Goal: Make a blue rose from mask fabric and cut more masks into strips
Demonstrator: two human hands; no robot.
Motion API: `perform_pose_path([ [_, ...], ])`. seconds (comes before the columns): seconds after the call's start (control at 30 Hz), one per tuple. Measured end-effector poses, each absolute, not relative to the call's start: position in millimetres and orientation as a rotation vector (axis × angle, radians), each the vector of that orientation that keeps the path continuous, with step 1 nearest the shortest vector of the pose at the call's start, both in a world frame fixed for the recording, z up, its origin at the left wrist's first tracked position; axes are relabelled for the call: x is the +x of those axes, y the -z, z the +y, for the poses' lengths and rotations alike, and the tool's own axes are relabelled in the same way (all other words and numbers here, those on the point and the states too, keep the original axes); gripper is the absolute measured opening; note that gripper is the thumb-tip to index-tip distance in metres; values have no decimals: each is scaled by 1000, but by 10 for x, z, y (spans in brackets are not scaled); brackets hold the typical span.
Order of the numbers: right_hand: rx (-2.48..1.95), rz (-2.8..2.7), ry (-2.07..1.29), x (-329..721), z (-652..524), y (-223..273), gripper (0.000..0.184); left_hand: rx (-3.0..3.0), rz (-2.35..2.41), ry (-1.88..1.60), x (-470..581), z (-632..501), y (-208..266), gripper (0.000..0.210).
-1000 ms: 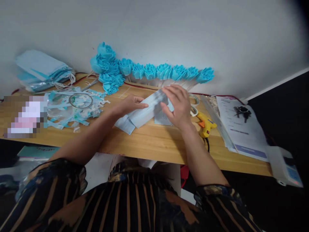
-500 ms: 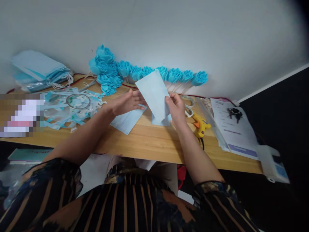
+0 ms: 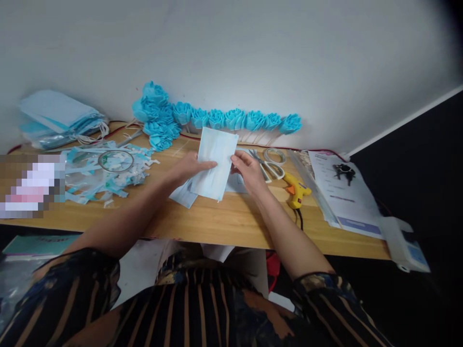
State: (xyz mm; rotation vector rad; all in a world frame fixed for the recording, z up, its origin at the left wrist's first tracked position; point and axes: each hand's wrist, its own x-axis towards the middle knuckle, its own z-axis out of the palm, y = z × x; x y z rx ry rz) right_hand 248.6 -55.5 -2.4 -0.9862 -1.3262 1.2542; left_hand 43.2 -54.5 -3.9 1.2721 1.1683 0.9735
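A light blue rectangular mask sheet is held up over the middle of the table. My left hand grips its left side, thumb flat across the front and fingers hidden behind. At the right edge, my right hand pinches the sheet between thumb and fingers. Below it, another light blue sheet lies on the wood, partly covered by the held one. One more pale blue piece lies near my right hand, also partly hidden. White-handled scissors rest just beyond that hand.
Blue fabric flowers on sticks line the wall. Blue scraps and a wire ring lie left, before a stack of masks. At right are a tape roll, a yellow glue gun, papers and keys.
My left hand, apart from the sheet before, now grips its left side. The sheet has come lower and more upright, with my right hand still on its right edge.
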Motion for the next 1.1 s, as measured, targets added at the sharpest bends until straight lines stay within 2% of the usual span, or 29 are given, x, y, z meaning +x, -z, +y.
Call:
perform_pose_path([
  [0.23, -975, -1397, -1036, 2485, -549, 80, 35, 1329, 1174, -883, 502, -603, 13, 56],
  [0.6, -941, -1349, -1077, 2447, -572, 61, 40, 1404, 1310, -822, 523, -641, -72, 45],
  [0.9, -1017, -1348, -1036, 2429, -612, 23, 45, 1365, 1133, -851, 571, -653, -25, 49],
  [1.1, -902, -1328, -1147, 2432, -618, 38, 44, 1344, 1200, -869, 527, -613, 37, 45],
])
